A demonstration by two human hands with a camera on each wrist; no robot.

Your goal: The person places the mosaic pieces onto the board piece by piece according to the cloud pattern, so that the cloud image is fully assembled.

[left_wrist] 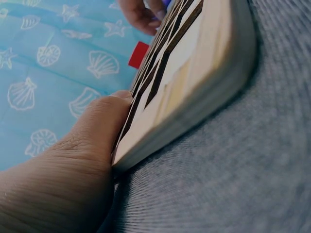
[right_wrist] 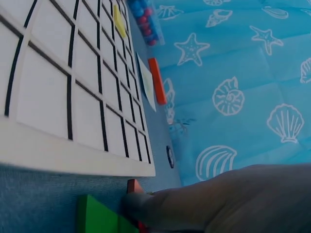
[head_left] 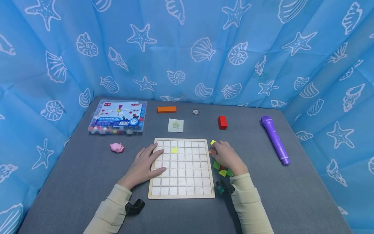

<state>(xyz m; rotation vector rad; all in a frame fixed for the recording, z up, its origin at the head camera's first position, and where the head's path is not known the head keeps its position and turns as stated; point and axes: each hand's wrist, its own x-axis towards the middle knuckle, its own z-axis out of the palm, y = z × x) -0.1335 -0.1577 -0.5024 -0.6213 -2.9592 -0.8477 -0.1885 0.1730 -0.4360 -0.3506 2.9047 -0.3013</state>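
The left hand (head_left: pixel 143 166) is resting on the left edge of a white grid board (head_left: pixel 181 181), its fingers lying straight and spread apart. The right hand (head_left: pixel 229 156) is reaching down just beside the board's right edge, its fingers bending over an orange piece (head_left: pixel 212 151); whether they are gripping it, I cannot tell. Nearer the person, green pieces (head_left: pixel 216 165) are lying close to the right wrist, along with a yellow curved piece (head_left: pixel 222 173). Another yellow piece (head_left: pixel 174 150) is sitting on the board, in the second row from the far edge. Beyond the board, a small card (head_left: pixel 176 125) is lying between an orange block (head_left: pixel 166 109) and the grid, while a pink pig (head_left: pixel 117 148) is standing to the left and a purple microphone (head_left: pixel 275 140) is lying well to the right
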